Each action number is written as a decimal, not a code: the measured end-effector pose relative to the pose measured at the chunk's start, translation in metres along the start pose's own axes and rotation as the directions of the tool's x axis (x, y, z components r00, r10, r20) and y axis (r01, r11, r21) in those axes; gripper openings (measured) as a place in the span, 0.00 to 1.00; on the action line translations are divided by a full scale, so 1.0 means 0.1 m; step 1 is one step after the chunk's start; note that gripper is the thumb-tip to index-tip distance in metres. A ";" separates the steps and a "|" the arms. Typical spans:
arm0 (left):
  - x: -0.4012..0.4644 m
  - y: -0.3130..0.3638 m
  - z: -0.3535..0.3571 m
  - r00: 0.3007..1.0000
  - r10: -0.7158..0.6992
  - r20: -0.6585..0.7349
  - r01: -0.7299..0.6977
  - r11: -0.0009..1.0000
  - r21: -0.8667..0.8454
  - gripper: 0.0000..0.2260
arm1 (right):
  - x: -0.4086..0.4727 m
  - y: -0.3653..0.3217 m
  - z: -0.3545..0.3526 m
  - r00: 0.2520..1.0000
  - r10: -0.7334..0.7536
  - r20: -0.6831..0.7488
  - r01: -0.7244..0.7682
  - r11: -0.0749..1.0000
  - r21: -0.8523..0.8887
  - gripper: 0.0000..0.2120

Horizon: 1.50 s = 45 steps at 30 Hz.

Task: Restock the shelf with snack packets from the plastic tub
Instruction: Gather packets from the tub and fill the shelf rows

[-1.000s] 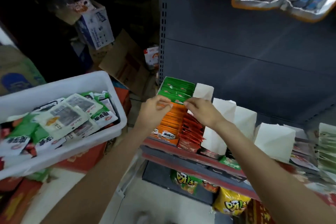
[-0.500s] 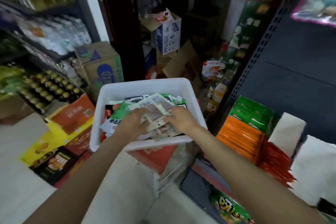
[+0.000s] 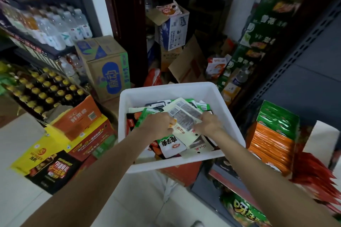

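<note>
Grip: left hand (image 3: pixel 156 125) and right hand (image 3: pixel 208 125), fingers curled, pinch opposite edges of one cream snack packet (image 3: pixel 186 121), barcode side up.
Packet location: atop the heap inside the white plastic tub (image 3: pixel 184 162).
Tub contents: a loose pile of packets, overlapped too much to count.
Shelf (image 3: pixel 217 173): right of the tub; three rows, green (image 3: pixel 278 118), orange (image 3: pixel 271 142), red (image 3: pixel 313 169).
Risk: slick film may slide; neighbouring packets could lift along and spill over the rim.
Count: two hands, one tub, one packet held.
</note>
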State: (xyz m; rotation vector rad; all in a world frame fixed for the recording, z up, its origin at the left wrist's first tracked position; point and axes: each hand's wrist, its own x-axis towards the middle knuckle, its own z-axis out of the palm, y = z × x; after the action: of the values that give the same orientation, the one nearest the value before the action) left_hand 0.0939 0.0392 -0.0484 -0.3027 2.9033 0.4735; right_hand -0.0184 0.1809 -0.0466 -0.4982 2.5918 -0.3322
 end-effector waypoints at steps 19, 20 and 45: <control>0.24 0.10 -0.67 0.875 -0.034 0.483 0.409 -0.484 -0.774 0.38 | -0.29 0.07 -0.87 0.943 -0.088 -0.321 0.325 0.461 0.826 0.03; 0.24 0.08 -0.70 0.882 0.030 0.470 0.403 -0.565 -0.720 0.41 | -0.33 0.07 -0.89 0.923 -0.142 -0.357 0.379 0.483 0.789 0.05; 0.37 2.55 -0.13 0.979 0.086 -0.187 -0.205 0.481 -0.852 0.07 | -1.32 2.10 -1.15 0.909 0.208 -0.362 0.281 0.334 0.899 0.13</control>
State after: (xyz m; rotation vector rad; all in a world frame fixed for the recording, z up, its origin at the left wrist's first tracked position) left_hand -0.0024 0.2656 0.0301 -0.1943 2.4993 2.0347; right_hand -0.0277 0.4402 0.0396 -0.0067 2.1503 -2.0382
